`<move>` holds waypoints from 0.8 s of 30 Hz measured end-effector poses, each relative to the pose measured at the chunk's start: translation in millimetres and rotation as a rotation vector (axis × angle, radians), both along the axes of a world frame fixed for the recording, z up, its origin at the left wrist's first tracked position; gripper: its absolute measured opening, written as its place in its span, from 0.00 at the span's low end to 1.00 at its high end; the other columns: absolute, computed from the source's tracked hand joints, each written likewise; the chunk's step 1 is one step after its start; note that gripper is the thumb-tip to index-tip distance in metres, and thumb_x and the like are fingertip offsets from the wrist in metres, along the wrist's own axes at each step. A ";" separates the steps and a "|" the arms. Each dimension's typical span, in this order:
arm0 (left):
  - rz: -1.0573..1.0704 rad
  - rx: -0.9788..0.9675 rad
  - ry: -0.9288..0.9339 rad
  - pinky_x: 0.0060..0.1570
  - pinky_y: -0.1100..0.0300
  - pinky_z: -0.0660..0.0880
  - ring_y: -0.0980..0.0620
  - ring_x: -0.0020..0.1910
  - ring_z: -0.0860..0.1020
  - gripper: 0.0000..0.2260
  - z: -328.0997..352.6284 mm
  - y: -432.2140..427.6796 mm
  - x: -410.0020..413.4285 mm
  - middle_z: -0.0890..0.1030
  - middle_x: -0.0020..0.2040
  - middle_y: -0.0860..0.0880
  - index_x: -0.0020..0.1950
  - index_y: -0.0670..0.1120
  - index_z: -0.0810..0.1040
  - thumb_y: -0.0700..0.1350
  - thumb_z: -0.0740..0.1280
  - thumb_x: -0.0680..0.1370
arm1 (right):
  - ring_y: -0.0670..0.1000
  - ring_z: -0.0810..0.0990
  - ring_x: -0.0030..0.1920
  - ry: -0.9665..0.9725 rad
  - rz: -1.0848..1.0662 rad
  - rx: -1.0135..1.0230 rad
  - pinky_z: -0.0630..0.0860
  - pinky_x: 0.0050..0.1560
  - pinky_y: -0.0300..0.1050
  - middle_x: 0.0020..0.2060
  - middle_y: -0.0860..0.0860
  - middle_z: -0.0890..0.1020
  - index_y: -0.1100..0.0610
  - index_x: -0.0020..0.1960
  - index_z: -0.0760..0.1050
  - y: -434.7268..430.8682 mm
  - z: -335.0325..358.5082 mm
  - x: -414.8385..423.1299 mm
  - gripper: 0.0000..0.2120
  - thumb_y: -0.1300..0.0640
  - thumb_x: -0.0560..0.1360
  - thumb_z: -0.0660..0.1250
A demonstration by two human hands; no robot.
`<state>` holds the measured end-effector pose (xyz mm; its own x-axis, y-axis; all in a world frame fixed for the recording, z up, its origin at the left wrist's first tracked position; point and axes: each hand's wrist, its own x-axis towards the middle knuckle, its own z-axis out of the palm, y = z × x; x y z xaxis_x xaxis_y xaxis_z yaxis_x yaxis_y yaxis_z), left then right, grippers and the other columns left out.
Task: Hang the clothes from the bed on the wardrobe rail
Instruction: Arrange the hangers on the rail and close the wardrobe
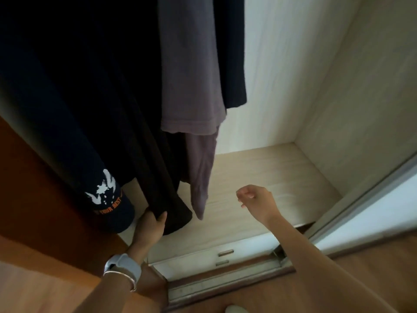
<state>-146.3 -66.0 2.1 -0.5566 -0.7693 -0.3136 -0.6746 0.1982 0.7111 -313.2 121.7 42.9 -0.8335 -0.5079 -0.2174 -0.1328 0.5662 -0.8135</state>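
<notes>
Several garments hang inside the open wardrobe; the rail is out of view above. A long black garment (pixel 135 132) hangs in the middle, and my left hand (pixel 150 227) grips its bottom hem. Left of it hangs a navy shirt (pixel 67 136) with a white and orange print. To the right hangs a mauve T-shirt (pixel 191 75), with another dark garment (pixel 232 53) behind it. My right hand (pixel 256 199) hovers over the wardrobe floor to the right of the clothes, fingers loosely curled, holding nothing.
The wardrobe has a pale wooden floor (pixel 282 177) and white walls (pixel 293 75). A white drawer front (pixel 214 256) with two handles sits below. A sliding-door track (pixel 225 283) runs along the front, and a sliding door (pixel 372 211) stands at right. A brown panel (pixel 33 211) lies at left.
</notes>
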 end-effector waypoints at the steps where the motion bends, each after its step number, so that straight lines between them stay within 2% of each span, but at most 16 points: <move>1: -0.019 0.044 -0.030 0.55 0.56 0.70 0.40 0.61 0.74 0.18 -8.6 7.1 1.8 0.76 0.61 0.36 0.64 0.34 0.70 0.45 0.58 0.80 | 0.56 0.82 0.45 -0.035 -0.028 0.021 0.75 0.43 0.41 0.42 0.56 0.84 0.54 0.43 0.77 16.8 -11.4 0.5 0.05 0.58 0.75 0.63; 3: -0.035 0.129 -0.073 0.55 0.56 0.69 0.40 0.61 0.73 0.18 -26.7 20.9 4.8 0.76 0.62 0.37 0.65 0.35 0.70 0.45 0.60 0.79 | 0.57 0.82 0.43 -0.108 -0.092 0.075 0.77 0.50 0.48 0.38 0.56 0.83 0.52 0.39 0.76 53.0 -35.3 4.7 0.08 0.59 0.76 0.62; 5: -0.010 0.198 -0.129 0.57 0.54 0.68 0.39 0.62 0.72 0.20 -45.7 33.3 4.9 0.74 0.63 0.37 0.68 0.36 0.68 0.45 0.60 0.79 | 0.57 0.81 0.40 -0.174 -0.179 0.131 0.77 0.48 0.49 0.32 0.52 0.81 0.49 0.34 0.74 91.6 -56.8 13.8 0.13 0.61 0.75 0.62; 7: -0.019 0.272 -0.235 0.59 0.53 0.67 0.40 0.62 0.71 0.22 -62.4 47.2 3.7 0.72 0.63 0.38 0.70 0.35 0.65 0.45 0.59 0.79 | 0.56 0.81 0.39 -0.217 -0.260 0.178 0.75 0.44 0.46 0.33 0.52 0.81 0.48 0.33 0.73 131.4 -74.0 26.0 0.14 0.61 0.75 0.62; 10: -0.101 0.332 -0.352 0.63 0.53 0.66 0.41 0.65 0.69 0.22 -83.3 70.0 1.1 0.70 0.67 0.39 0.70 0.34 0.64 0.43 0.59 0.79 | 0.54 0.82 0.45 -0.241 -0.368 0.260 0.75 0.50 0.45 0.39 0.52 0.83 0.52 0.39 0.78 187.7 -95.6 46.8 0.07 0.59 0.74 0.64; 12: -0.206 0.347 -0.365 0.64 0.55 0.65 0.42 0.65 0.70 0.18 -90.1 84.0 -3.0 0.70 0.67 0.40 0.67 0.37 0.69 0.42 0.59 0.79 | 0.53 0.83 0.45 -0.274 -0.459 0.281 0.77 0.51 0.45 0.40 0.52 0.83 0.53 0.43 0.78 220.7 -107.7 60.8 0.04 0.59 0.74 0.65; 14: -0.291 0.369 -0.355 0.61 0.56 0.66 0.45 0.61 0.72 0.11 -94.3 96.1 -10.6 0.73 0.62 0.42 0.58 0.41 0.76 0.41 0.60 0.79 | 0.53 0.82 0.42 -0.332 -0.541 0.272 0.78 0.48 0.45 0.40 0.53 0.83 0.58 0.48 0.80 247.6 -118.1 73.1 0.06 0.59 0.74 0.65; 16: -0.345 0.387 -0.338 0.63 0.53 0.67 0.44 0.62 0.73 0.13 -100.7 109.3 -18.8 0.74 0.62 0.42 0.61 0.40 0.75 0.42 0.61 0.78 | 0.53 0.82 0.41 -0.391 -0.599 0.260 0.76 0.43 0.42 0.41 0.53 0.82 0.60 0.53 0.79 271.4 -125.8 82.7 0.10 0.59 0.75 0.64; 18: -0.390 0.395 -0.357 0.59 0.53 0.70 0.44 0.59 0.75 0.14 -106.2 124.8 -27.4 0.77 0.58 0.43 0.62 0.40 0.74 0.42 0.63 0.77 | 0.51 0.81 0.41 -0.454 -0.634 0.256 0.75 0.41 0.40 0.41 0.53 0.82 0.59 0.55 0.78 293.9 -133.6 92.1 0.10 0.59 0.76 0.63; 20: -0.400 0.443 -0.386 0.54 0.56 0.70 0.46 0.52 0.76 0.10 -112.8 143.0 -37.5 0.77 0.50 0.44 0.57 0.41 0.76 0.41 0.63 0.77 | 0.51 0.80 0.41 -0.520 -0.672 0.248 0.74 0.41 0.40 0.39 0.52 0.81 0.59 0.55 0.77 316.9 -143.6 99.5 0.10 0.59 0.77 0.61; 22: -0.430 0.462 -0.434 0.51 0.57 0.68 0.47 0.48 0.75 0.05 -117.9 164.8 -48.3 0.77 0.49 0.42 0.48 0.45 0.77 0.41 0.62 0.78 | 0.50 0.78 0.38 -0.591 -0.710 0.240 0.72 0.36 0.38 0.38 0.52 0.80 0.59 0.53 0.76 341.5 -153.9 103.2 0.09 0.61 0.77 0.60; 24: -0.430 0.468 -0.462 0.49 0.58 0.68 0.45 0.50 0.75 0.07 -125.1 188.3 -59.9 0.78 0.54 0.38 0.52 0.41 0.78 0.40 0.62 0.78 | 0.51 0.77 0.38 -0.676 -0.756 0.238 0.70 0.34 0.38 0.37 0.53 0.79 0.59 0.49 0.76 366.5 -162.5 99.6 0.07 0.61 0.77 0.59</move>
